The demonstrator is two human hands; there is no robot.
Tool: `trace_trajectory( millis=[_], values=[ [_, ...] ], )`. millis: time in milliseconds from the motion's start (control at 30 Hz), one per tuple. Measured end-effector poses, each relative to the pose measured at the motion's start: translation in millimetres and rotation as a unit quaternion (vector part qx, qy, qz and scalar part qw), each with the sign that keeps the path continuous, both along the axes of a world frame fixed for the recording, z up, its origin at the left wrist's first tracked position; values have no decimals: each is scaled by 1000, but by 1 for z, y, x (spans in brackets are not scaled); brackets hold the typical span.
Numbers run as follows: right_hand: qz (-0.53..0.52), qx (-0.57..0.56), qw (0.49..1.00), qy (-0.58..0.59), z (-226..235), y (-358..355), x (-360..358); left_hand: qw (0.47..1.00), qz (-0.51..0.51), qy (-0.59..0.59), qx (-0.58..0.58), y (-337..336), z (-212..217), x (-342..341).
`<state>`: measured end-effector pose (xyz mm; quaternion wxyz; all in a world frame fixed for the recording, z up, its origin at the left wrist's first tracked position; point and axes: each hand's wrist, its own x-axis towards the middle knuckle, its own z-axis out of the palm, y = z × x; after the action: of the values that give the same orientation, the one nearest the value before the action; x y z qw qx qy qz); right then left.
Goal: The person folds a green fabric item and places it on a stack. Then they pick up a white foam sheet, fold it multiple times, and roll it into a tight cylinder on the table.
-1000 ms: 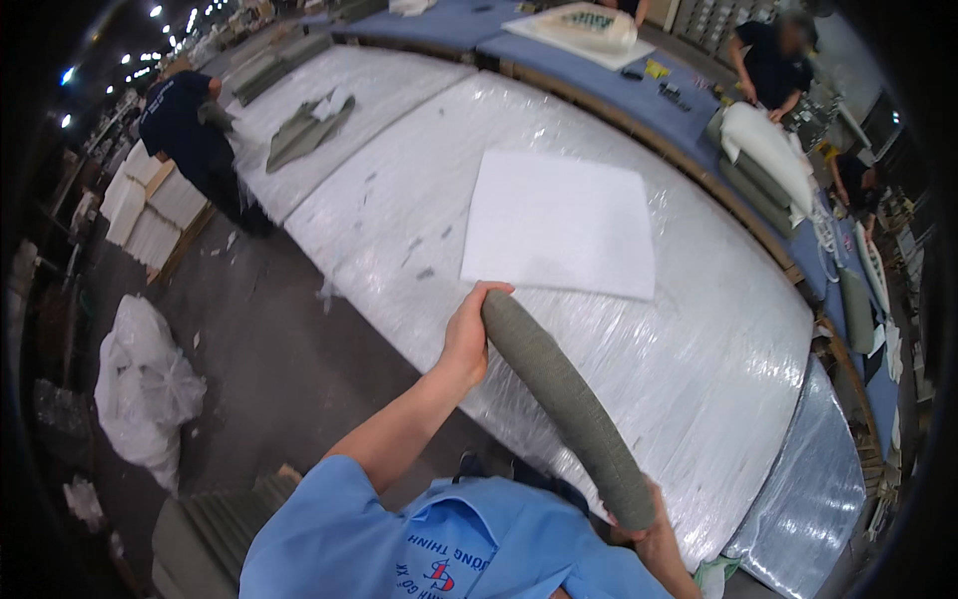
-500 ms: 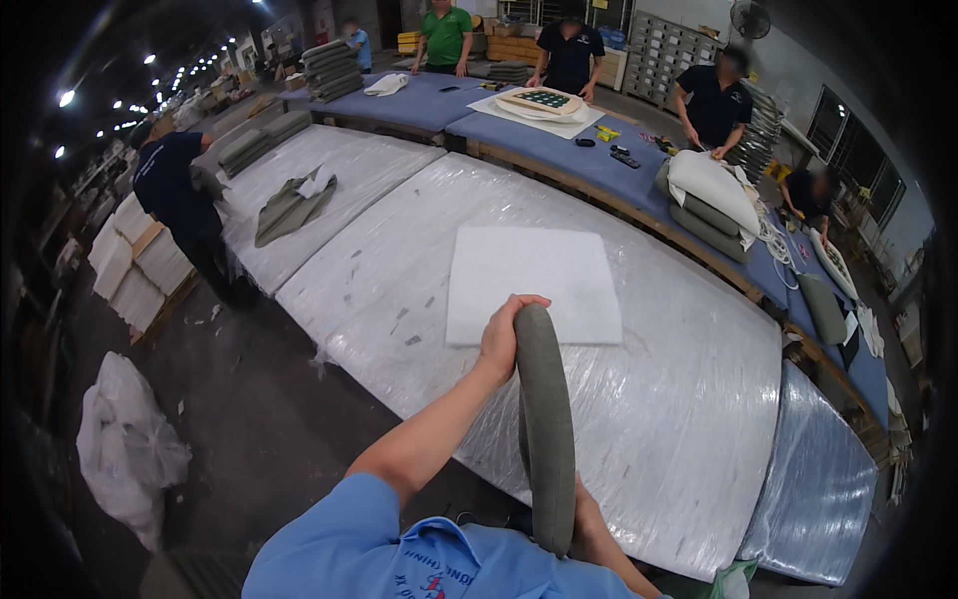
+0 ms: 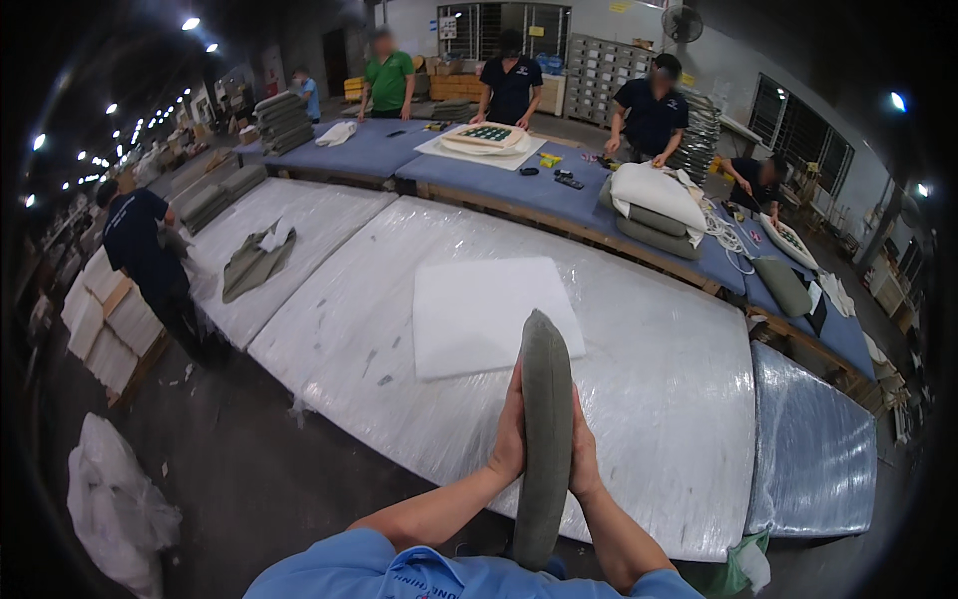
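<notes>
A grey-green fabric cushion (image 3: 546, 439) stands on edge in front of my chest, its narrow side facing up. My left hand (image 3: 510, 431) presses flat against its left face, and my right hand (image 3: 583, 451) presses against the right face, so the cushion is held between both palms. Some of my fingers are hidden by it. Beyond the cushion, a white square of padding (image 3: 469, 309) lies on the plastic-wrapped table (image 3: 349, 319); the cushion's top end overlaps it in view.
A long blue-covered table (image 3: 369, 150) runs behind, bearing stacked cushions (image 3: 654, 238) and a round patterned piece (image 3: 491, 135). Several people stand around it. On the left, a person in dark clothes (image 3: 140, 240) works near a folded grey-green cloth (image 3: 257, 265). A plastic bag (image 3: 115, 499) lies on the floor.
My left hand has moved from the cushion's top end down to its left face. My right hand has come up along the right face. The view has tilted upward.
</notes>
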<state>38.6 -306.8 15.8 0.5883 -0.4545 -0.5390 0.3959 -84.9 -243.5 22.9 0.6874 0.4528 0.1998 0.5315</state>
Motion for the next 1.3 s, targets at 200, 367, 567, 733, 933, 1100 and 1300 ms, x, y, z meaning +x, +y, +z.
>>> trace_trajectory(
  millis=[200,367,567,733,933,1100,1300],
  values=[
    [8,86,994,62,16,-41,-36,974,-4,78,212,-30,-20,-34],
    [-7,109,993,39,-6,-69,-36,934,-57,176,306,-57,-10,-58],
    [-50,36,996,-68,-1,-4,-18,921,-66,305,233,-40,-23,-45],
    [-106,-37,972,-207,15,95,19,906,-65,347,235,-33,-14,-36],
    [-47,-189,934,-300,20,194,64,917,-50,342,199,-36,-5,-14],
    [36,-271,937,-218,23,236,77,931,-7,328,161,-35,-2,12],
    [-116,-188,955,-196,-4,240,143,949,5,300,98,-40,-18,69]
  ],
)
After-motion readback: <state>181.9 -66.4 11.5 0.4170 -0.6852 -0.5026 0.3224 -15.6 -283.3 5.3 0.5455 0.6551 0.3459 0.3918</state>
